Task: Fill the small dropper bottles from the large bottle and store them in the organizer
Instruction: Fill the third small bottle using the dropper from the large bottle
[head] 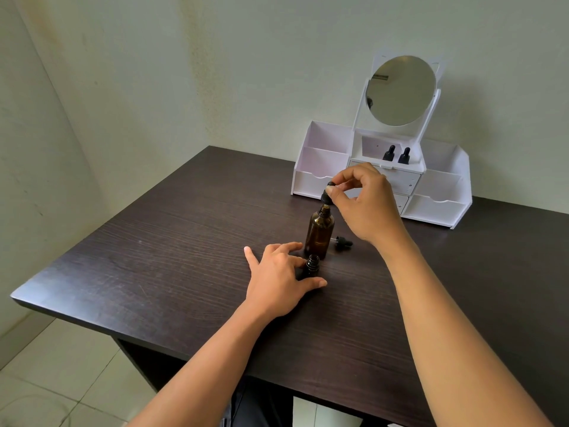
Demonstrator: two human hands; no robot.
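1. Our right hand [363, 198] pinches the black dropper cap [327, 192] above the upright amber large bottle [319, 234].
2. Our left hand [277, 278] grips the uncapped small dropper bottle [312, 266] on the dark table [154, 257].

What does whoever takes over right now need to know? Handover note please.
Right hand: pinching the large bottle's dropper just above its open neck.
Left hand: steadying an open small bottle on the table.
Large amber bottle stands upright just behind it; the small bottle's dropper cap lies to its right.
Done: two capped bottles in the organizer.
Left: fill this one, cap it, store it.
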